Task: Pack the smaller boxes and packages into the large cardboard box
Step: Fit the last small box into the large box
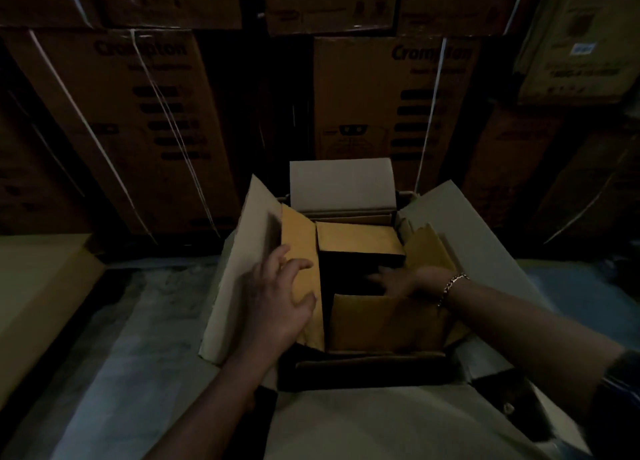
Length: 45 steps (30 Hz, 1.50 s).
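Note:
The large cardboard box (pixel 242 262) stands open in front of me with its pale flaps spread outward. Inside it are yellow-brown packages: a tall one (pixel 299 237) upright along the left wall, a small box (pixel 358 239) in the middle at the back, a padded one (pixel 384 324) at the front and another (pixel 427 251) on the right. My left hand (pixel 277 300) rests flat on the tall left package with fingers spread. My right hand (pixel 405 281), blurred and wearing a bracelet, reaches down into the dark gap in the middle; whether it holds anything is unclear.
Stacks of big brown strapped cartons (pixel 138 123) form a wall close behind the box. A pale cardboard sheet (pixel 38 286) lies on the floor at the left. The near flap (pixel 374 421) of the box spreads toward me.

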Each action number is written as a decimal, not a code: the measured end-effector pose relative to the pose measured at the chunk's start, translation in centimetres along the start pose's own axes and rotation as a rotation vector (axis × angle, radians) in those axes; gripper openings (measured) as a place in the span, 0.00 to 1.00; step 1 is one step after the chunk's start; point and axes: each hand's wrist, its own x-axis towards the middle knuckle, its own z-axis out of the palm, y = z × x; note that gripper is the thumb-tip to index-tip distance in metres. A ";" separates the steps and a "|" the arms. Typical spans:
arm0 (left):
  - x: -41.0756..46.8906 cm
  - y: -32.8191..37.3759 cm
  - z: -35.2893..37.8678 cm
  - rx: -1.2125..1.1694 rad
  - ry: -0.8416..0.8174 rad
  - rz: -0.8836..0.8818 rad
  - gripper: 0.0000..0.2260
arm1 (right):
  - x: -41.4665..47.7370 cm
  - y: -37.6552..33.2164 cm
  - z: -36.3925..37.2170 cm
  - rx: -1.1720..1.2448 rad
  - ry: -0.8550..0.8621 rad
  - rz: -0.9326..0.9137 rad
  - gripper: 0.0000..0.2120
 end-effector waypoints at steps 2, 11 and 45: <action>0.6 0.8 0.1 -0.121 -0.004 0.049 0.18 | 1.2 0.4 -0.4 -0.047 0.291 0.036 0.45; 0.9 4.2 4.4 0.092 -0.402 0.410 0.27 | 5.2 4.7 -3.6 -0.015 0.521 0.129 0.44; -0.1 0.1 3.1 0.640 -0.686 -0.027 0.31 | -3.8 2.2 4.8 -0.166 0.434 -0.004 0.22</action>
